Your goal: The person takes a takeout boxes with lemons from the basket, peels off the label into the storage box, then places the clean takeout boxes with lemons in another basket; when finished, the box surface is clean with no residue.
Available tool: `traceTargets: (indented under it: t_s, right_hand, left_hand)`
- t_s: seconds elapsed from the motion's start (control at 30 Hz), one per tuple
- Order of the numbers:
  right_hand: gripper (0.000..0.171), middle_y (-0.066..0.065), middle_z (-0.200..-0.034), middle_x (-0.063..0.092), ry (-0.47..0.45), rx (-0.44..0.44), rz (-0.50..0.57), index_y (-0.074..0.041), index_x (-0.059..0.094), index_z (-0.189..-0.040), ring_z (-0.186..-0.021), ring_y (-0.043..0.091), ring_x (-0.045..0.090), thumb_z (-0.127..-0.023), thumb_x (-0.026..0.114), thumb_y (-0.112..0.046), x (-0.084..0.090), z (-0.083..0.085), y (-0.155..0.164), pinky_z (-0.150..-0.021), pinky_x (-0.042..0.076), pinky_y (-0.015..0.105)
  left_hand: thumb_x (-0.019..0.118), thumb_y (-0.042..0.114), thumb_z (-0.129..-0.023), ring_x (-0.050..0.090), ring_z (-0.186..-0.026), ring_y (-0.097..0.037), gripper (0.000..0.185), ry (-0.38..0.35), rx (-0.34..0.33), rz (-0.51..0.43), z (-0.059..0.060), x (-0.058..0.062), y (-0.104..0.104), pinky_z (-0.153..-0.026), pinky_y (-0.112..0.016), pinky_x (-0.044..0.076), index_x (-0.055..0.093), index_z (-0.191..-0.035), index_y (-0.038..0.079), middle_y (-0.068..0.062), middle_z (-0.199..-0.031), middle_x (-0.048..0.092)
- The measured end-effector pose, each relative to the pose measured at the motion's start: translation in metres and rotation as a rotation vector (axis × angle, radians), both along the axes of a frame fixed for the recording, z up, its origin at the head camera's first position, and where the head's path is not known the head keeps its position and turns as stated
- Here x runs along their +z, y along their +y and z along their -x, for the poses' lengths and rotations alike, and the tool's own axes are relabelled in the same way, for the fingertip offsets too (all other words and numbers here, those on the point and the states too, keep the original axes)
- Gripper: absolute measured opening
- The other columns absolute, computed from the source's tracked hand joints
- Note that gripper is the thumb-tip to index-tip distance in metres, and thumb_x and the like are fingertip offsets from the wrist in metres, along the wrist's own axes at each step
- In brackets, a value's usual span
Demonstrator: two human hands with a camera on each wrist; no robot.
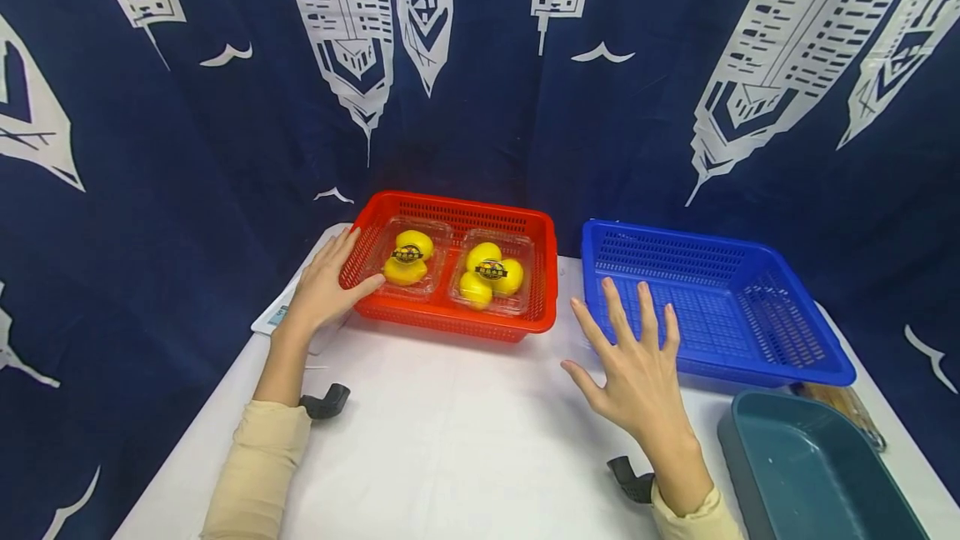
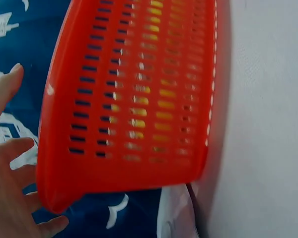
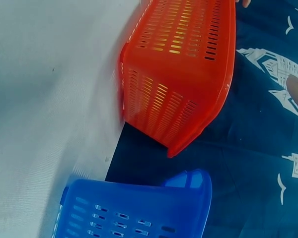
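Red basket [image 1: 457, 307]: stands at the far left-centre of the white table [image 1: 450, 440], long axis running left to right across your front, two clear boxes of yellow fruit [image 1: 491, 272] side by side inside. Your left hand [image 1: 324, 286] is the nearer one, laid with straight fingers against the basket's left end wall, thumb at the front corner, gripping nothing. Your right hand [image 1: 637, 365] hovers spread and empty before the blue basket [image 1: 750, 357], apart from the red one.
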State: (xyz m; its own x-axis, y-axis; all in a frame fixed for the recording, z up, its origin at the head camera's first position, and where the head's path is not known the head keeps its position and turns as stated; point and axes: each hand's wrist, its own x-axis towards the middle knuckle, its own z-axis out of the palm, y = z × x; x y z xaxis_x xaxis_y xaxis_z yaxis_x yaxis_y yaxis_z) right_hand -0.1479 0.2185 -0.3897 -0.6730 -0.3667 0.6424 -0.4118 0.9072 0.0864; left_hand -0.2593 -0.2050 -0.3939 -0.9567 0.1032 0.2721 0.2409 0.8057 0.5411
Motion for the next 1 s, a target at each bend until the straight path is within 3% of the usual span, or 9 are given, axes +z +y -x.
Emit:
traceTargets:
  t_s: [0.17, 0.47, 1.0]
  right_hand:
    - [0.071, 0.012, -0.162, 0.021, -0.004, 0.001, 0.003, -0.031, 0.037, -0.150, -0.149, 0.044, 0.005, -0.093, 0.024, -0.071, 0.000, 0.000, 0.000, -0.112, 0.008, 0.072]
    - [0.071, 0.012, -0.162, 0.022, 0.003, 0.005, 0.008, -0.030, 0.038, -0.149, -0.148, 0.045, 0.007, -0.093, 0.024, -0.071, 0.001, 0.000, 0.001, -0.112, 0.009, 0.073]
    - [0.073, 0.012, -0.163, 0.020, -0.044, 0.007, 0.016, -0.029, 0.039, -0.149, -0.150, 0.043, 0.003, -0.093, 0.021, -0.071, -0.001, 0.001, -0.002, -0.111, 0.010, 0.073]
  left_hand:
    - [0.063, 0.051, -0.086, 0.023, -0.148, -0.041, 0.087, -0.015, 0.007, -0.069, 0.004, -0.007, -0.007, -0.116, -0.068, 0.019, 0.024, -0.156, 0.015, -0.012, -0.163, 0.022]
    - [0.062, 0.058, -0.086, 0.024, -0.147, -0.042, 0.094, -0.140, 0.008, -0.130, 0.009, -0.017, -0.011, -0.115, -0.067, 0.024, 0.017, -0.157, 0.018, -0.010, -0.164, 0.016]
    - [0.067, 0.055, -0.083, 0.021, -0.149, -0.039, 0.100, -0.168, 0.005, -0.176, 0.014, -0.023, -0.012, -0.116, -0.065, 0.024, 0.017, -0.157, 0.010, -0.010, -0.165, 0.015]
